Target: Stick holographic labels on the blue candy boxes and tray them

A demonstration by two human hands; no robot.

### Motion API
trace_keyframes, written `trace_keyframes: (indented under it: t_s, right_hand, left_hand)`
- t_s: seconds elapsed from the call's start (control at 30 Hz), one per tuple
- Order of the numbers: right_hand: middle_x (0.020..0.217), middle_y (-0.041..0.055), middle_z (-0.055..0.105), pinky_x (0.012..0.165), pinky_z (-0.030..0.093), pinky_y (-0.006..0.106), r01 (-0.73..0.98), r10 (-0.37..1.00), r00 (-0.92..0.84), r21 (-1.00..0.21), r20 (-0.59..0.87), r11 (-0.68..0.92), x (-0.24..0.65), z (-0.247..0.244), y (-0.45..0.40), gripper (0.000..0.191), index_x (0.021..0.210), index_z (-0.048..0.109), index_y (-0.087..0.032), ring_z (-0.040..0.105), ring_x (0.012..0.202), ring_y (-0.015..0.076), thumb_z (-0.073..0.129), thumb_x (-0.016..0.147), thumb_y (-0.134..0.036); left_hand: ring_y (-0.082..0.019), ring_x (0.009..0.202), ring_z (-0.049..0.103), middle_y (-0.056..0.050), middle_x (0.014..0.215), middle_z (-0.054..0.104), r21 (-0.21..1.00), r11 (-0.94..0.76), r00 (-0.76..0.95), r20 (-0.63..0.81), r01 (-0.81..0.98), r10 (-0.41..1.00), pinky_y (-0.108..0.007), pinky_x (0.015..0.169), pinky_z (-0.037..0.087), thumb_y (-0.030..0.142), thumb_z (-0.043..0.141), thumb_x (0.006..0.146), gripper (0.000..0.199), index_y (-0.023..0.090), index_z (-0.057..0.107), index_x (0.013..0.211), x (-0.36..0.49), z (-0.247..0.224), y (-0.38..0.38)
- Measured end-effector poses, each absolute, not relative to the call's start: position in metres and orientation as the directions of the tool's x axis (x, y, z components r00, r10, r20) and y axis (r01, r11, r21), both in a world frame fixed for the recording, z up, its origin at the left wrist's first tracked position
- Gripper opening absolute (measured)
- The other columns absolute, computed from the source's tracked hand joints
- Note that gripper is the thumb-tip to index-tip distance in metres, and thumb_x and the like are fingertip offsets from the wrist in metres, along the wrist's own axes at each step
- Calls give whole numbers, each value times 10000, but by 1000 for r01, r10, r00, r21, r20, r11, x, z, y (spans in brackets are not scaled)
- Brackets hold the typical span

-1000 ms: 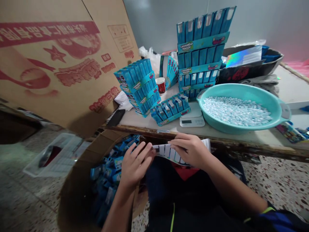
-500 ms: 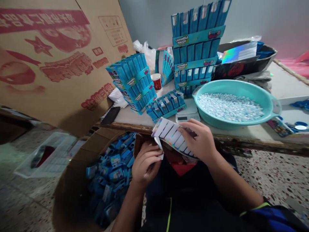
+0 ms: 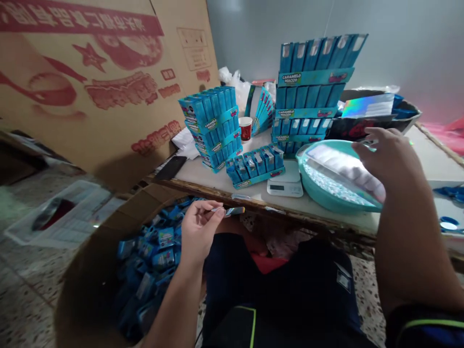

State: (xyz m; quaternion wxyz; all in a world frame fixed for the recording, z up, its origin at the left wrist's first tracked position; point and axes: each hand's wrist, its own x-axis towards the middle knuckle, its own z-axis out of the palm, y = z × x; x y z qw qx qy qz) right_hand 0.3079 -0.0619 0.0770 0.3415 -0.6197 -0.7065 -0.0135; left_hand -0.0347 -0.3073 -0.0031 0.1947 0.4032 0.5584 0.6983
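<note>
My left hand (image 3: pixel 203 226) is closed in a pinch above my lap, near the table edge. Between its thumb and fingers is a small shiny sticker (image 3: pixel 235 211). My right hand (image 3: pixel 387 152) is over the right side of the turquoise basin (image 3: pixel 326 195), its thumb and index finger apart. Just below and left of it is a whitish sticker sheet (image 3: pixel 339 166), smeared by motion, over the small pale wrapped candies (image 3: pixel 322 181) in the basin. Whether the sheet still touches the right fingers is hard to see.
Beside the basin sits a white scale (image 3: pixel 284 187), with a display tray of blue boxes (image 3: pixel 258 166) to its left. Stacked trays (image 3: pixel 308 113) stand behind. A phone (image 3: pixel 172 167) lies at the table's left. Below, a large carton (image 3: pixel 83 275) holds many blue boxes.
My right hand has carried the sticker sheet from my lap rightward to the basin, and its fingers have parted. My left hand has moved slightly left, pinching a sticker. The view has shifted.
</note>
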Motion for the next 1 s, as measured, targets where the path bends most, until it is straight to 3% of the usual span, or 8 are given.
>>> trace_keyframes:
  t_s: [0.13, 0.2, 0.3, 0.43, 0.57, 0.67, 0.9, 1.0]
  right_hand:
    - [1360, 190, 625, 972, 487, 571, 874, 766, -74, -328, 639, 358, 298, 89, -111, 543, 1387, 627, -234, 595, 1257, 392, 747, 862, -311]
    - [1318, 116, 650, 984, 513, 530, 688, 697, -189, -413, 692, 597, 276, 86, -154, 427, 1382, 603, -341, 615, 1236, 325, 633, 956, -325]
    - [1276, 93, 667, 992, 532, 488, 266, 595, -417, -534, 687, 803, 224, 60, -202, 389, 1351, 586, -313, 638, 1189, 275, 600, 964, -273]
    - [1272, 114, 690, 973, 553, 430, 49, 626, -640, -790, 446, 612, 151, 10, -216, 443, 1371, 565, -228, 672, 1132, 240, 631, 939, -301]
    - [865, 56, 759, 738, 568, 316, -99, 725, -588, -921, 359, 376, 110, -12, -206, 155, 943, 718, -186, 706, 779, 183, 640, 899, -313]
    - [731, 27, 720, 612, 519, 277, -174, 804, -499, -946, 324, 273, 91, -13, -199, 138, 827, 687, -186, 665, 653, 166, 684, 830, -324]
    - [707, 1, 701, 617, 506, 296, -352, 928, -328, -935, 177, 54, 47, -29, -186, 300, 960, 628, -203, 675, 669, 195, 724, 745, -390]
    - [689, -8, 682, 623, 482, 291, -401, 954, -257, -915, 154, 40, 30, -39, -183, 269, 856, 561, -217, 660, 664, 187, 723, 744, -400]
  left_hand:
    - [-159, 795, 712, -27, 885, 710, 956, -275, -595, 280, 101, 754, -283, 704, 611, 425, 861, 712, 429, 204, 515, 838, -36, 2, -302]
    - [-169, 797, 717, -13, 836, 696, 969, -241, -597, 225, 55, 770, -296, 709, 619, 449, 869, 694, 453, 204, 516, 840, -35, 2, -299]
    - [-173, 794, 716, 3, 797, 679, 978, -210, -597, 162, -12, 786, -302, 705, 622, 462, 872, 685, 458, 203, 523, 830, -34, 1, -297]
    - [-157, 746, 694, 7, 760, 678, 985, -173, -590, 135, -8, 796, -295, 715, 601, 446, 872, 692, 414, 194, 559, 792, -36, -2, -297]
    - [-140, 718, 672, 1, 713, 679, 990, -134, -617, 129, 38, 776, -259, 712, 549, 436, 883, 673, 398, 186, 576, 721, -46, -7, -297]
    - [-135, 704, 663, 15, 701, 667, 990, -141, -617, 118, 12, 778, -249, 698, 528, 440, 899, 634, 418, 192, 579, 735, -60, -6, -289]
    - [-154, 727, 666, -2, 737, 692, 980, -197, -627, 178, 40, 758, -287, 768, 530, 466, 906, 569, 454, 183, 618, 775, -96, 9, -237]
    - [-163, 730, 666, -14, 725, 699, 971, -186, -588, 239, 150, 773, -280, 755, 508, 424, 888, 597, 389, 177, 650, 780, -111, 9, -208]
